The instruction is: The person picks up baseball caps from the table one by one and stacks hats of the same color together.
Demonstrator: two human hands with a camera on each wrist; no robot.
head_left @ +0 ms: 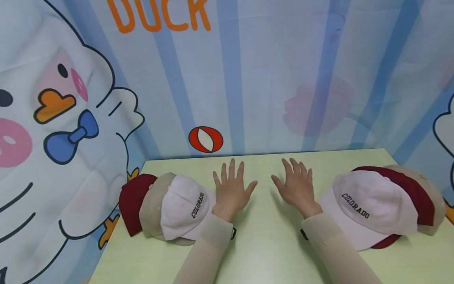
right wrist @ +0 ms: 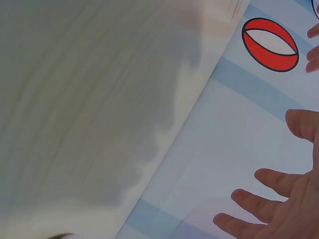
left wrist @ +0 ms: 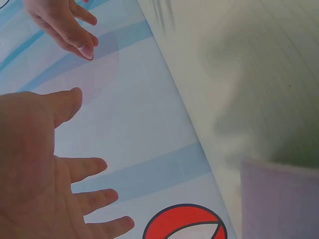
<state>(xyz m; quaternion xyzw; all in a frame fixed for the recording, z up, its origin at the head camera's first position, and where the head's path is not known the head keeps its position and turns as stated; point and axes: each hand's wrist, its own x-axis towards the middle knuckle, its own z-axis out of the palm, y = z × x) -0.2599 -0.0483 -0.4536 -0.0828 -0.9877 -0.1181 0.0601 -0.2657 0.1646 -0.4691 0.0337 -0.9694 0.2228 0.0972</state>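
My left hand (head_left: 232,193) is held above the table with its fingers spread, holding nothing. Just left of it sits a row of nested caps: a white cap lettered COLORADO (head_left: 184,207), a beige cap (head_left: 152,209) and a dark red cap (head_left: 134,201). My right hand (head_left: 297,187), likewise spread and bare, hovers over the table beside a second row. There, another white COLORADO cap (head_left: 377,201) lies in front of a dark red cap (head_left: 422,197) and a beige cap (head_left: 438,205). In the left wrist view a pale brim (left wrist: 279,204) shows close to the camera.
Both rows of caps rest on a pale yellow-green table (head_left: 269,252). A blue striped cloth (head_left: 248,79) with a printed duck (head_left: 95,157) and a red ball print (head_left: 205,139) hangs behind the table's back edge and at its sides.
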